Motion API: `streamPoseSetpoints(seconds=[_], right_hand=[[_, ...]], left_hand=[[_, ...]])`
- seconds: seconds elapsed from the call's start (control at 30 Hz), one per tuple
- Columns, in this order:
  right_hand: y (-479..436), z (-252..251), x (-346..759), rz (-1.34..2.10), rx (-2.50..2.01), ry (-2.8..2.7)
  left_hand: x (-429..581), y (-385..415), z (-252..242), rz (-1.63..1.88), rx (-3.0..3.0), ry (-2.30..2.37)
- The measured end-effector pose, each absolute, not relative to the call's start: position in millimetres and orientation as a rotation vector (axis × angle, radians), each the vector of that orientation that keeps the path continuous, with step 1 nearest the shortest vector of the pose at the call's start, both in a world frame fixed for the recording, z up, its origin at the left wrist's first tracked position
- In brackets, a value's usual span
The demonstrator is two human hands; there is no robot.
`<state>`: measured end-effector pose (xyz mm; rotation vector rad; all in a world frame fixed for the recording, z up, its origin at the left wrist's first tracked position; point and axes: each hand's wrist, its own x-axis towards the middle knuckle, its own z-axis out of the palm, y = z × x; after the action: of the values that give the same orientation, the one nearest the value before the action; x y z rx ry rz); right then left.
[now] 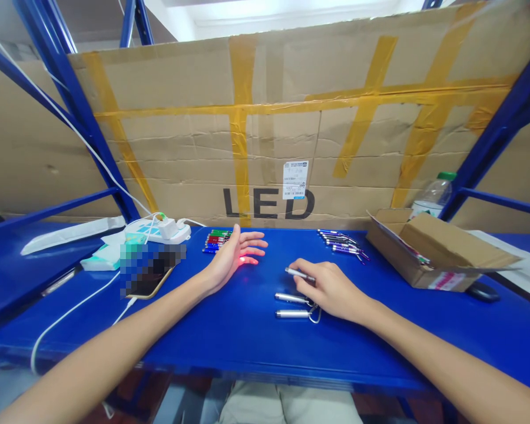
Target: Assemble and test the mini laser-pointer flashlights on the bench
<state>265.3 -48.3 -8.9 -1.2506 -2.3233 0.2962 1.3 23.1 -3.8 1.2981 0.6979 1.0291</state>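
My left hand (238,254) lies palm up on the blue table (247,341), fingers stretched out and holding nothing. A red light spot glows on its fingers. My right hand (329,288) is closed round a small silver pen light (299,274) whose tip points left toward that palm. Two more silver pen lights (292,306) with key rings lie just below and left of my right hand. A row of coloured pen lights (216,240) sits right behind my left hand.
A bunch of purple pen lights (342,240) lies at the back right beside an open cardboard box (437,250). A phone (148,277), a white power strip (163,229) and cables lie at the left. A taped cardboard wall (291,129) and a plastic bottle (433,197) stand behind.
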Motion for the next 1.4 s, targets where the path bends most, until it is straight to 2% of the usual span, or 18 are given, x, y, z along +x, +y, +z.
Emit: streamPoseSetpoints(seconds=[1.0, 1.4], right_hand=[[-47.4, -12.1, 267.0, 0.325, -1.296, -2.354], [-48.7, -10.4, 267.1, 0.333, -1.177, -2.432]], left_hand=[[1.7, 21.7, -0.2, 1.027, 1.319, 0.701], [2.4, 22.4, -2.9, 1.017, 1.333, 0.725]])
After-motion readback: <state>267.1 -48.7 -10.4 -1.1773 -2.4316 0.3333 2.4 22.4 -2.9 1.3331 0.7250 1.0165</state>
